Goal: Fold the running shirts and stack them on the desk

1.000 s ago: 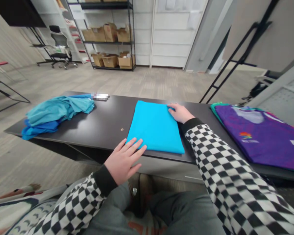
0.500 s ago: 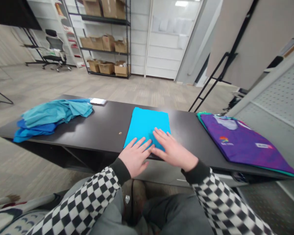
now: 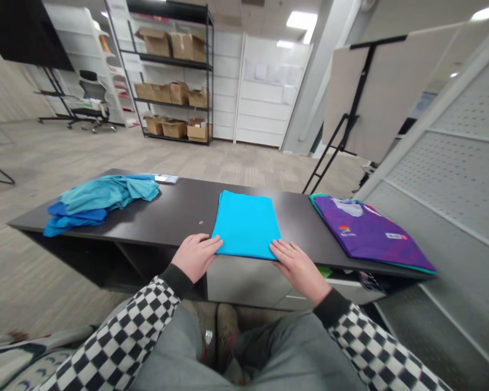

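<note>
folded cloth (image 3: pixel 246 224): bright blue, flat, squarish, smooth

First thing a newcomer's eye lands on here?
Likely the bright blue folded cloth at the middle of the dark tabletop, with the left hand and right hand at its two near corners. Next, the purple shirt lying flat at the right end, then the rumpled teal and blue garments heaped toward the left end.
</note>
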{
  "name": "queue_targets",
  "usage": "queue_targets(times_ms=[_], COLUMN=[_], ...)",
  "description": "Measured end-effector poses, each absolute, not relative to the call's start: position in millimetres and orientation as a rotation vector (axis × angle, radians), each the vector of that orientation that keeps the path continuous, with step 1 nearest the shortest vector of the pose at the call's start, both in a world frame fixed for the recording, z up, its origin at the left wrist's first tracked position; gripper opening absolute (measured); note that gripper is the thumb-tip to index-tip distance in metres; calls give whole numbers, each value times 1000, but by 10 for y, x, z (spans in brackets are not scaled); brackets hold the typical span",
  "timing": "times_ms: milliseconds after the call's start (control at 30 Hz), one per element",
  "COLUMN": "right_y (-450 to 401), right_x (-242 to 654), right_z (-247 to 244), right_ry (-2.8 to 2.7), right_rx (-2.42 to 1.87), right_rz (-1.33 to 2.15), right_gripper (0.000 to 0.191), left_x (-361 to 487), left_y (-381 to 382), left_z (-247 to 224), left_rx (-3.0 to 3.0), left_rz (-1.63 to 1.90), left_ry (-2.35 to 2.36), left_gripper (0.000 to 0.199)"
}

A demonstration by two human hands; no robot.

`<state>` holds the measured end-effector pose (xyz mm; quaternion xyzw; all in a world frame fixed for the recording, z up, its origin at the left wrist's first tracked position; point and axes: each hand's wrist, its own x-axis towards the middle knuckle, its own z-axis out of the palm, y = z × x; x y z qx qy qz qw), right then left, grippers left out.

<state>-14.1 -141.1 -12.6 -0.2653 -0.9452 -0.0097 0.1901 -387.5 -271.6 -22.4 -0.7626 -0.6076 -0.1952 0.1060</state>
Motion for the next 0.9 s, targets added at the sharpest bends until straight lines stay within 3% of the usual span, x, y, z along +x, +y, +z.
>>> queue_targets(times_ms=[200,567,700,900], right_y=[-1586,-2506,-2512,-2002], right_x=[9,492,451,101], right_z=[14,1163,1175,930], right_ry=[-2550,-2526,-2475,-2399], right_rx=[-656,-625,-745,-902], right_rz=[73,609,724,785], right_gripper=[48,29,19,28], left_x=[-3880,-3836,-3878,-3940], left_y=[-2915,-3978,-3882,-3238], left_z=[-72,814,910,669], left_rx=[-2303,-2824,-2829,-2568], left_rz=[-755,-1338,-1345,-1315], left_ry=[-1574,-1371,-1526,-1955], left_gripper=[31,27,20,43])
